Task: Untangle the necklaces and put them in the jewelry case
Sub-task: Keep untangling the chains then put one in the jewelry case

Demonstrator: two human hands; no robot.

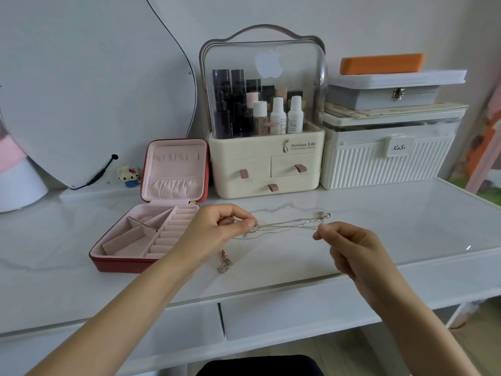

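Thin silver necklaces (287, 225) stretch in a tangled bundle above the white desk between my two hands. My left hand (219, 229) pinches the chains at their left end. My right hand (349, 245) pinches a strand at the right, just below the clasps (324, 215). A pendant cluster (224, 261) hangs or lies below my left hand near the desk's front. The red jewelry case (119, 263) with pink lining stands open at the left, its lid (176, 169) upright and its compartments bare.
A cream cosmetics organiser (267, 169) with a clear dome stands behind the hands. White ribbed storage box (387, 161) with stacked boxes sits at the back right. A mirror (89, 90) and small toy figure (129, 176) are at the back left.
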